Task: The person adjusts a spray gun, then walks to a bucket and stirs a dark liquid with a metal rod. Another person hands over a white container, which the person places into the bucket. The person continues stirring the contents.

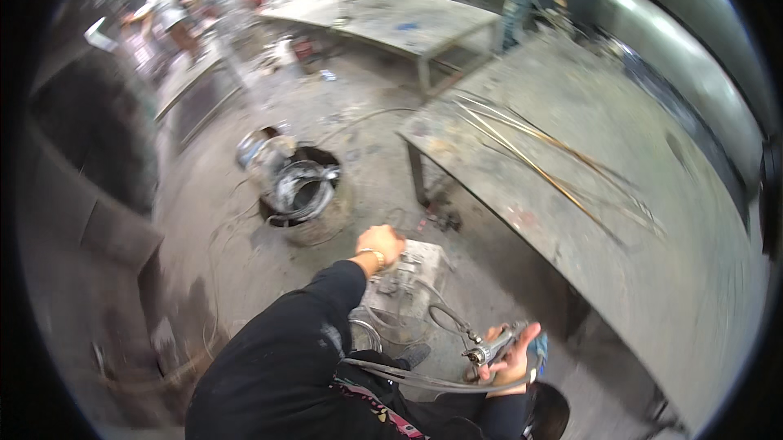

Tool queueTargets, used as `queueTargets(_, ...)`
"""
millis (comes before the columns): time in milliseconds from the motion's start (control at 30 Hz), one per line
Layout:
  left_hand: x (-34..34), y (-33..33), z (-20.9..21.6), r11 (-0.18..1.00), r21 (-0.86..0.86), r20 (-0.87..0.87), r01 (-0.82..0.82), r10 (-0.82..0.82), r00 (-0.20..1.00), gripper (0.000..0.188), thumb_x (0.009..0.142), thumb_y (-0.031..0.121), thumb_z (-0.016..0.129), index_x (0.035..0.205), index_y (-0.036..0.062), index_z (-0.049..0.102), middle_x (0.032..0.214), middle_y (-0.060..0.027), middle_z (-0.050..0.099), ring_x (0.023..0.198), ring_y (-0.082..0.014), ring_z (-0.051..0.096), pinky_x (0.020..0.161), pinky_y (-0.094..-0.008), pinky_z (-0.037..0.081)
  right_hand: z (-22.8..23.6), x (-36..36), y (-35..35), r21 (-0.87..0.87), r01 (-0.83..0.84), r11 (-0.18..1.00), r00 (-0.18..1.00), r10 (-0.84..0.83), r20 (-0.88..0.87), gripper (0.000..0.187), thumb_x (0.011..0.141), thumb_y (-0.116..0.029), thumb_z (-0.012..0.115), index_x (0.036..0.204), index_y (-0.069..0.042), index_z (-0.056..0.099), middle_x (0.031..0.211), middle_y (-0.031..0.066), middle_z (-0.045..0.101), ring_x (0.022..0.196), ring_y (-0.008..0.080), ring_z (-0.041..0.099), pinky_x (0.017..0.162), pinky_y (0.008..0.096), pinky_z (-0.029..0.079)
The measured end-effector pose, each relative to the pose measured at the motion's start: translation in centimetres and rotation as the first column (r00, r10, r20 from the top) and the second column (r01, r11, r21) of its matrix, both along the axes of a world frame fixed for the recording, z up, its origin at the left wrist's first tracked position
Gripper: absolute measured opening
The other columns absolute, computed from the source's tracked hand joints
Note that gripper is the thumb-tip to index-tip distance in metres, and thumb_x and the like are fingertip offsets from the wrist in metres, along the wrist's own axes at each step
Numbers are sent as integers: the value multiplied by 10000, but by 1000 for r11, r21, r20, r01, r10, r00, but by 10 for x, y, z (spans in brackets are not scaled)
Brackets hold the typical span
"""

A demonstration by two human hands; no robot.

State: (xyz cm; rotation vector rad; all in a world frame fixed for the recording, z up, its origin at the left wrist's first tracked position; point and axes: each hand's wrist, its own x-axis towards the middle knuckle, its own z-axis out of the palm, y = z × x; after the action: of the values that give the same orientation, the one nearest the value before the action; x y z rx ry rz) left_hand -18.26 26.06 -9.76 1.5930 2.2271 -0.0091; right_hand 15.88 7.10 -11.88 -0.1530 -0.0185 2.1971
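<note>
My left hand (381, 245), with a bracelet on the wrist, is closed at the far left corner of a pale, dusty box-shaped unit (438, 259) with metal fittings on top. What its fingers hold, if anything, is hidden. Lower right, my right hand (512, 361) grips a silver metal spray gun (491, 348), its thumb stretched along the body. A grey hose (440, 385) runs left from around this hand across my lap. A thinner dark hose (444, 319) loops between the gun and the unit.
A large grey table (563, 171) on the right carries several long thin rods (534, 164). Beyond it stands another table (383, 16). Dirty round buckets (306, 191) sit on the floor ahead. People (173, 12) are at the back. A dark panel (98, 130) rises at left.
</note>
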Motion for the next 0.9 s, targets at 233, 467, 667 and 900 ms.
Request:
queueTargets(233, 2, 5, -16, 999, 51, 0, 17, -17, 1000, 377, 878, 402, 658, 1030, 94, 814, 1063, -245, 749, 1072, -422, 710, 962, -490, 552, -20, 6, 19, 540, 55, 840, 989, 27, -142, 1139, 691, -1033, 302, 1217, -96, 681, 747, 340, 667, 319, 103, 251, 315, 257, 203)
queueTargets(467, 5, 5, -19, 995, 97, -29, -7, 10, 1000, 393, 897, 417, 669, 1071, 93, 808, 1098, -235, 753, 1093, -415, 706, 979, -474, 543, 11, 4, 29, 629, 69, 775, 986, 41, -159, 968, 781, -980, 300, 1017, -96, 616, 607, 271, 588, 307, 119, 333, 295, 242, 241)
queueTargets(667, 6, 4, -16, 994, 105, -30, -4, 7, 1000, 385, 897, 413, 671, 1048, 87, 809, 1083, -235, 755, 1079, -417, 708, 969, -478, 547, 35, 8, 19, 523, 100, 846, 994, -67, -82, 1098, 835, -962, 310, 481, 41, 581, 392, 114, 517, 282, 219, 492, 313, 311, 413)
queueTargets(900, 4, 5, -18, 994, 106, -13, 6, -5, 1000, 388, 892, 403, 670, 1054, 79, 810, 1069, -242, 754, 1069, -423, 708, 965, -479, 547, 29, 1, 35, 655, 282, 701, 901, 43, -433, 1089, 836, -946, 377, 630, 93, 628, 448, 167, 561, 338, 260, 588, 296, 337, 429)
